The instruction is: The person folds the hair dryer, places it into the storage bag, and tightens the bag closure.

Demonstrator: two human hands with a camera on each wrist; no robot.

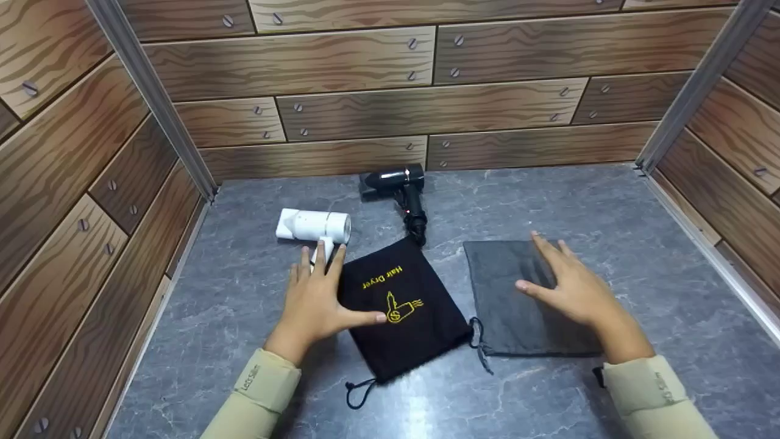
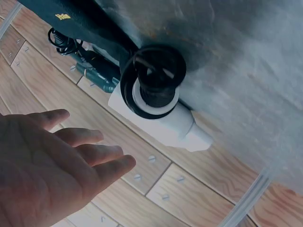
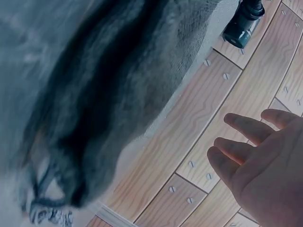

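Both hands are open, gripping nothing: left hand (image 1: 314, 302) between white dryer (image 1: 314, 226) and black pouch (image 1: 399, 308), right hand (image 1: 570, 286) above grey pouch (image 1: 509, 305); black dryer (image 1: 399, 186) lies behind.

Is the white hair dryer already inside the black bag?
No, the white hair dryer lies out on the grey tabletop, just beyond the flat black bag, with the left hand beside it.
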